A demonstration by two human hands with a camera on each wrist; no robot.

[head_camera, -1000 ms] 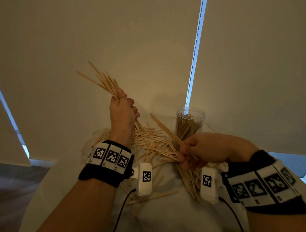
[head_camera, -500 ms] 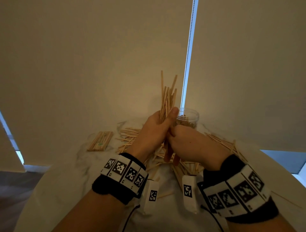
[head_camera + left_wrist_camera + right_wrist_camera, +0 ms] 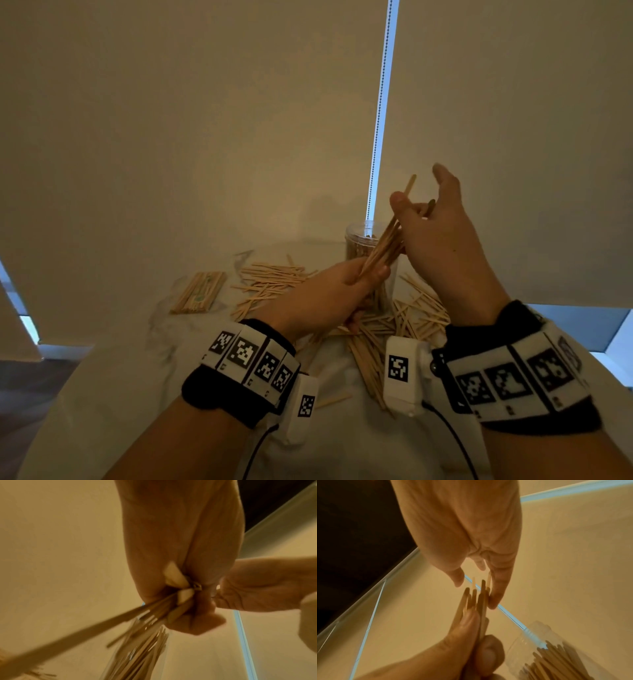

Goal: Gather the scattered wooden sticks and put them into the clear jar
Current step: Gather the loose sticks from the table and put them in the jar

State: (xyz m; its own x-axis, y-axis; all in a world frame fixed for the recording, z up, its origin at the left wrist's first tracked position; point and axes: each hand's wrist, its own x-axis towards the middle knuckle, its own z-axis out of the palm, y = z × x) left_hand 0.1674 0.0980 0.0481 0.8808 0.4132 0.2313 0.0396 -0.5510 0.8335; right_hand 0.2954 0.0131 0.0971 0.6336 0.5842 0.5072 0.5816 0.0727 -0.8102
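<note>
Just above the clear jar [image 3: 368,246], the left hand [image 3: 329,294] grips a bundle of sticks [image 3: 383,245] at its lower end, fingers and thumb curled round it, so the bundle slants up and to the right with its long axis tilted rather than upright. The right hand [image 3: 442,233] is raised beside the bundle's upper ends with its fingers loosely spread; in the right wrist view its fingertips [image 3: 494,601] lie against the stick tips without closing on them, so this grip is open and seems to be squaring the ends. The jar stands on the desk [image 3: 212,421] directly beyond and below the left hand, already holding many sticks upright, its mouth open. The left hand is the nearer one to that mouth. The coming move likely turns on bringing the bundle's axis upright so its lower ends point down into the mouth. More loose sticks [image 3: 270,284] lie scattered on the desk on both sides of the jar, with a neat stack [image 3: 200,293] further left.
</note>
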